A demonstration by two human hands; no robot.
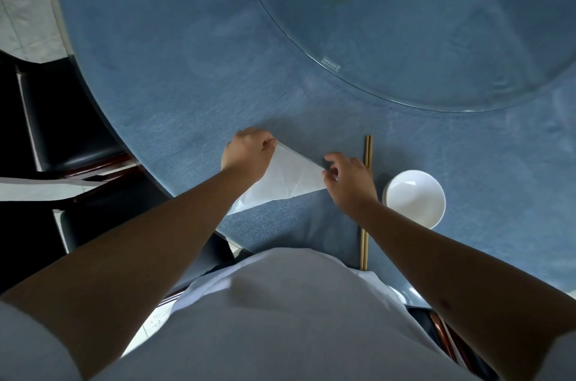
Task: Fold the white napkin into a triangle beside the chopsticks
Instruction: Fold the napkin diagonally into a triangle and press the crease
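A white napkin [288,178] lies on the blue tablecloth near the table's front edge, showing a triangular shape with crease lines. My left hand [247,154] pinches its far corner between closed fingers. My right hand [350,179] pinches the napkin's right corner. My left forearm covers the napkin's near left part. A pair of wooden chopsticks [367,149] lies just right of the napkin, pointing away from me, partly hidden under my right hand and forearm.
A white bowl [414,198] sits right of the chopsticks. A round glass turntable [405,75] covers the far right of the table [171,84]. Dark chairs [62,137] stand at the left, close to the table's edge.
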